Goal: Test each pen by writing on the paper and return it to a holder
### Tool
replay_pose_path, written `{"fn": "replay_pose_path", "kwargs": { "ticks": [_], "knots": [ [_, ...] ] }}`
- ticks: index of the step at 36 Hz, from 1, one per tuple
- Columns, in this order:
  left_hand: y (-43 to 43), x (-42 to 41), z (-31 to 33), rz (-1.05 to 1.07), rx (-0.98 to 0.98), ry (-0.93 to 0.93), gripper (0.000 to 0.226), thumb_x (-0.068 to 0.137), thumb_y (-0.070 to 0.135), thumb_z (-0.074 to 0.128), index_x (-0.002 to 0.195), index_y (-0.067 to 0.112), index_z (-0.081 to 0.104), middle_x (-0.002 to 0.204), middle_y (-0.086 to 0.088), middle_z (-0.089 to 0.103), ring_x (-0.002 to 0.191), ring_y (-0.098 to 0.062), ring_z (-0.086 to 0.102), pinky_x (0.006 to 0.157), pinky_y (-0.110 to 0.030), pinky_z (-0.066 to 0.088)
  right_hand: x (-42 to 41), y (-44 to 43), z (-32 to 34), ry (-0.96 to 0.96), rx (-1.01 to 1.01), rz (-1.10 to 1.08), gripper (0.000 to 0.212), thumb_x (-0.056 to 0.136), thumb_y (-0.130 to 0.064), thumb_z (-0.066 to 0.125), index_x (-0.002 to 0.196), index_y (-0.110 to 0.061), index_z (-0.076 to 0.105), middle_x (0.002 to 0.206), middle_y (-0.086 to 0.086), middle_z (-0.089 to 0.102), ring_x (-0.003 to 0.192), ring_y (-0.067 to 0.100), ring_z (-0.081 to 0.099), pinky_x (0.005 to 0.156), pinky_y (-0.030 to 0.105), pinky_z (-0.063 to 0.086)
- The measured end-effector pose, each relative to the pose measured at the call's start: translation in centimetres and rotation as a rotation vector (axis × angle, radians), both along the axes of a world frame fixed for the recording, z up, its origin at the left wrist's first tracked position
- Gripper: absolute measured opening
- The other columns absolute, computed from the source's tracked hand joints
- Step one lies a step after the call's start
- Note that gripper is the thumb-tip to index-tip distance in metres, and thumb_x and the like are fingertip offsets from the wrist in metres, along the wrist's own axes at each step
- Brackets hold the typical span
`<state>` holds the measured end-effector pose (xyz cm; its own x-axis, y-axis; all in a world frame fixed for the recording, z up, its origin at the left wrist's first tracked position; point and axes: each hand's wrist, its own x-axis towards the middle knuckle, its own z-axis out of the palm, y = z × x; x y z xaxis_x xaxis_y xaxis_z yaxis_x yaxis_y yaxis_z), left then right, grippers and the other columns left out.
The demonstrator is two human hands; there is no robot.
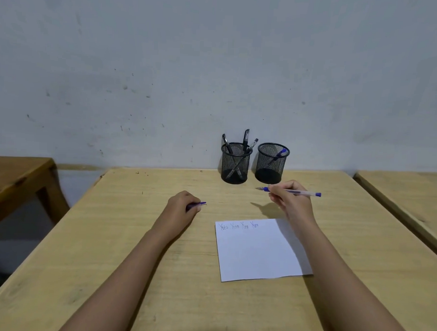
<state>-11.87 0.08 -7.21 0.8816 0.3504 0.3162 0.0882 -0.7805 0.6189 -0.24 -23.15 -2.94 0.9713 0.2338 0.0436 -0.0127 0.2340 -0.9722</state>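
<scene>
From the head view, the right hand hangs above the desk, between the paper's far edge and the holders. Its thumb and first fingers pinch a blue pen, a slim clear barrel lying almost level with its bare tip pointing left. The left hand rests on the desk left of the paper, fingers curled round a small purple piece, probably the cap, though only its end shows.

The paper is a thin white sheet near the desk's middle, with four short words along its top edge. At the far edge stand two round black mesh cups. The left holder has three black pens leaning in it, and the right holder has one blue-capped pen.

The step looks like recapping. To do it well, bring the two hands together, line the cap up with the tip and push it straight on. Then drop the pen in tip down, so the light cup is not tipped.
</scene>
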Motion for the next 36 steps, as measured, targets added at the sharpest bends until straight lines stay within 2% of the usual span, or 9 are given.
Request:
{"fn": "replay_pose_path", "kwargs": {
  "ticks": [7,11,17,21,25,27,29,33,36],
  "knots": [
    [0.3,0.2,-0.2,-0.014,0.026,0.056,0.022,0.089,0.015,0.058,0.109,0.009,0.065,0.101,-0.002,0.056,0.093,-0.016,0.053,0.080,-0.020,0.037,-0.4,0.7,0.2,-0.022,0.026,0.062,0.021,0.082,0.003,0.062,0.068,-0.009,0.053,0.064,0.007,0.059,0.051,0.009,0.056,0.058,0.014,0.051],
    [-0.1,-0.1,0.3,-0.004,0.038,0.054,0.033,0.091,0.020,0.057,0.121,0.007,0.058,0.115,-0.004,0.055,0.109,-0.017,0.051,0.091,-0.027,0.042,-0.8,0.4,0.6,-0.031,0.026,0.093,0.014,0.085,0.002,0.059,0.074,-0.006,0.060,0.069,0.008,0.062,0.054,0.008,0.060,0.061,0.015,0.054],
    [-4.3,-1.4,2.3,-0.110,0.010,-0.058,0.031,0.094,0.025,0.051,0.121,0.011,0.059,0.120,0.003,0.055,0.113,-0.009,0.049,0.088,-0.010,0.035,-1.2,-0.3,0.8,-0.020,0.036,0.121,0.010,0.086,0.000,0.059,0.076,-0.003,0.062,0.073,0.012,0.064,0.064,0.014,0.064,0.068,0.016,0.054],
    [-8.4,-2.2,2.2,-0.281,0.122,0.022,0.040,0.094,0.039,0.048,0.130,0.021,0.051,0.136,0.010,0.048,0.127,-0.002,0.037,0.100,-0.015,0.029,-1.4,-0.8,0.2,-0.069,-0.062,0.096,0.015,0.076,0.001,0.071,0.069,-0.008,0.062,0.073,0.012,0.063,0.067,0.016,0.060,0.069,0.020,0.053],
    [-10.1,-2.2,1.3,-0.360,0.290,0.165,0.056,0.093,0.048,0.044,0.142,0.020,0.036,0.153,0.007,0.028,0.139,-0.007,0.023,0.108,-0.022,0.022,-1.4,-0.9,-0.3,-0.068,-0.149,0.079,0.024,0.072,0.006,0.072,0.064,-0.009,0.056,0.065,0.011,0.059,0.058,0.016,0.056,0.060,0.021,0.047],
    [-10.1,-2.0,0.7,-0.369,0.305,0.225,0.061,0.094,0.050,0.042,0.146,0.021,0.028,0.156,0.008,0.020,0.142,-0.006,0.017,0.111,-0.021,0.017,-1.3,-0.8,-0.4,-0.049,-0.151,0.078,0.026,0.074,0.008,0.068,0.064,-0.009,0.051,0.061,0.010,0.057,0.047,0.011,0.052,0.047,0.017,0.043],
    [-9.9,-1.9,0.2,-0.375,0.299,0.254,0.062,0.094,0.051,0.039,0.147,0.022,0.026,0.157,0.009,0.017,0.143,-0.005,0.015,0.112,-0.021,0.015,-1.2,-0.7,-0.6,-0.010,-0.119,0.091,0.026,0.076,0.008,0.067,0.066,-0.008,0.049,0.059,0.012,0.057,0.041,0.009,0.051,0.043,0.016,0.043],
    [-9.6,-1.6,-0.2,-0.376,0.273,0.264,0.062,0.094,0.053,0.038,0.147,0.024,0.025,0.156,0.011,0.016,0.143,-0.002,0.012,0.113,-0.021,0.015,-1.1,-0.4,-1.1,-0.009,-0.148,0.096,0.031,0.072,0.007,0.073,0.066,-0.009,0.047,0.056,0.013,0.058,0.041,0.013,0.054,0.049,0.021,0.051],
    [-9.6,-1.7,-0.4,-0.378,0.254,0.276,0.062,0.094,0.053,0.037,0.147,0.026,0.023,0.156,0.013,0.015,0.143,-0.001,0.010,0.112,-0.020,0.013,-1.2,0.3,-1.5,-0.009,-0.231,0.059,0.034,0.070,0.011,0.069,0.061,-0.010,0.044,0.054,0.013,0.053,0.038,0.013,0.050,0.047,0.022,0.047]
  ]
}}
